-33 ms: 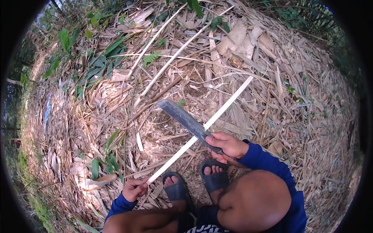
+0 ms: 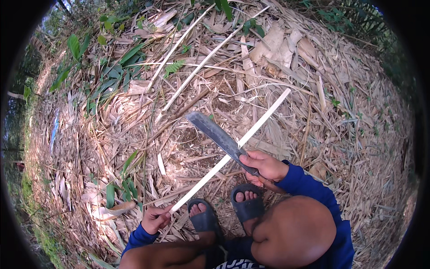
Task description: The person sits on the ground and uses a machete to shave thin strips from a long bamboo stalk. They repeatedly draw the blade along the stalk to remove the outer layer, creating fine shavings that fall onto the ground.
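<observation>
My left hand (image 2: 155, 219) is closed, pinching the near end of a long pale bamboo strip (image 2: 199, 183). The strip slants away from it to the far right. Wrapped round the handle of a machete (image 2: 214, 133), my right hand (image 2: 265, 168) is closed too. The dark blade lies across the middle of the strip, its edge against it, with the tip pointing to the far left. A thin curl of shaving (image 2: 239, 145) shows where blade and strip meet. My right fingers partly hide the handle.
Two more pale strips (image 2: 197, 67) lie on the ground ahead. Dry bamboo sheaths and shavings (image 2: 277, 45) litter the ground all round. Green leafy shoots (image 2: 123, 190) stand at the left. My sandalled feet (image 2: 204, 215) are just below the strip.
The machete has shifted slightly right and away along the strip, with my right hand following. My left hand and the strip look almost unmoved.
</observation>
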`<action>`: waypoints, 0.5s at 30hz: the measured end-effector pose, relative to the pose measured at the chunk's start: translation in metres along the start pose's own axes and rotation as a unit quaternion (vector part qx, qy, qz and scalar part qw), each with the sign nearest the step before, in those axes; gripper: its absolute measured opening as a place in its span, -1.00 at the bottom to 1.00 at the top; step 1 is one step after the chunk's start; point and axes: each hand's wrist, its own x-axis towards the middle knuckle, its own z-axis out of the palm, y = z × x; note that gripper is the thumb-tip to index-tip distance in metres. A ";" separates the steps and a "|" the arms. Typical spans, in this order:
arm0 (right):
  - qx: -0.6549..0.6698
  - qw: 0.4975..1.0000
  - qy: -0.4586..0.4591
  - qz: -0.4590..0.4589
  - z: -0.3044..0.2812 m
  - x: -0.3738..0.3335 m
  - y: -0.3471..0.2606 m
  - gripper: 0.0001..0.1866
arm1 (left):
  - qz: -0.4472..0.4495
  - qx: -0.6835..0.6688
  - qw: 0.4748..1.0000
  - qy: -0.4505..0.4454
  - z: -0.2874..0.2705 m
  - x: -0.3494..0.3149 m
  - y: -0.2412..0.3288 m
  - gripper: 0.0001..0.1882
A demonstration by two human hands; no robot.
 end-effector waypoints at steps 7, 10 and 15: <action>0.049 0.990 0.125 -0.051 -0.051 -0.030 -0.028 -0.64 | -0.030 -0.028 0.999 -0.001 -0.037 -0.048 -0.022 -0.66; 0.075 0.978 0.165 -0.105 -0.100 -0.034 -0.043 -0.60 | -0.039 -0.030 0.999 0.006 -0.055 -0.068 -0.025 -0.65; 0.066 0.948 0.244 -0.192 -0.116 -0.037 -0.070 -0.59 | 0.013 -0.092 0.994 0.054 -0.054 -0.040 -0.006 -0.51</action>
